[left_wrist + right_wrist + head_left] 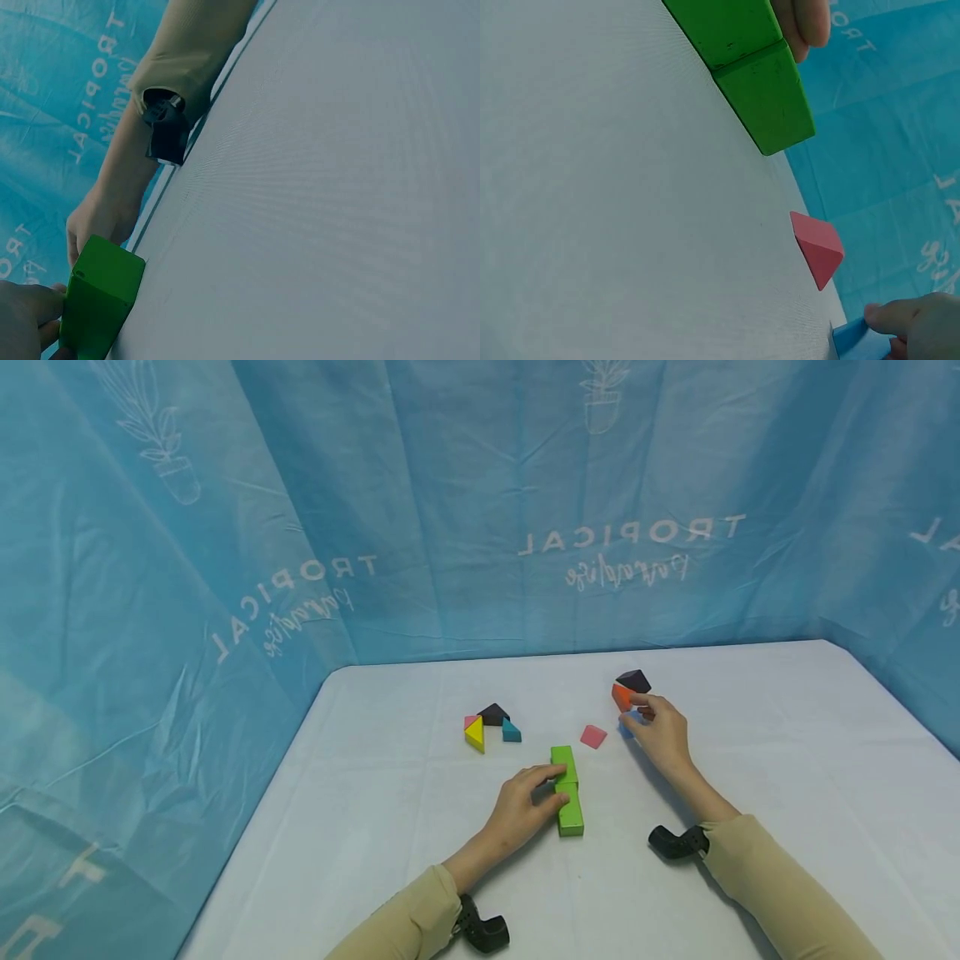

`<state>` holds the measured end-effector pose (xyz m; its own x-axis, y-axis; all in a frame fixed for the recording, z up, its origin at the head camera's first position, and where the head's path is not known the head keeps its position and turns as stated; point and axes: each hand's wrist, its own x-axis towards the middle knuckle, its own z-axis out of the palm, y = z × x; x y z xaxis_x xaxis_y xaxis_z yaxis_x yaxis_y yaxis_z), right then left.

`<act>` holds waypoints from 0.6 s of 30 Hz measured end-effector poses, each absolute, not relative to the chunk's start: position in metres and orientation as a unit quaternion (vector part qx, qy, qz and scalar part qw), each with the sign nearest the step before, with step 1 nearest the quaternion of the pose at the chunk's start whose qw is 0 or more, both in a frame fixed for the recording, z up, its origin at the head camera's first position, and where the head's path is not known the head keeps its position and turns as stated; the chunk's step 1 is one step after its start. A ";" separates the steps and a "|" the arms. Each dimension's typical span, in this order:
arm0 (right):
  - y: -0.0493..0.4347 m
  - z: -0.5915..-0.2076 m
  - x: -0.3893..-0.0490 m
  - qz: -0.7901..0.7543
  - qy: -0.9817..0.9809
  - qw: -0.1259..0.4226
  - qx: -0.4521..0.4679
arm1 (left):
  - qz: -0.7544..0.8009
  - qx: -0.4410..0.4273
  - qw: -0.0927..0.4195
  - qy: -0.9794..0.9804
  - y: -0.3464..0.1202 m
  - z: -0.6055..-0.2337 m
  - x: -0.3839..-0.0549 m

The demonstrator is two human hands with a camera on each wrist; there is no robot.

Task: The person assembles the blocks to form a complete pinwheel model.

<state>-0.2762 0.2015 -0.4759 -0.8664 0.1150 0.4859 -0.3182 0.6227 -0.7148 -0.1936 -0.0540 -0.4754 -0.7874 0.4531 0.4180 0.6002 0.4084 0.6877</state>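
Two green rectangular blocks (571, 814) lie end to end in a line on the table. My left hand (517, 806) rests against their left side, a finger touching the far block and the thumb the near one. Farther off to the right, my right hand (662, 735) pinches a blue block (861, 341) between thumb and fingers; the hand partly hides its shape. Just beyond those fingers sit an orange block (621, 696) and a black triangular block (634, 681). A pink triangular block (593, 737) lies between the green blocks and the right hand.
At the back left, a black triangular block (494, 715), a yellow one (476, 734), a teal one (512, 731) and a partly hidden pink block (470, 721) are grouped together. Blue printed curtains (465, 585) stand behind the white-covered table (360, 793).
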 end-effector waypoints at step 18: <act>0.201 -0.479 -0.278 0.429 -0.875 0.217 0.050 | -0.439 -0.319 0.091 -0.835 -0.053 -0.477 -0.194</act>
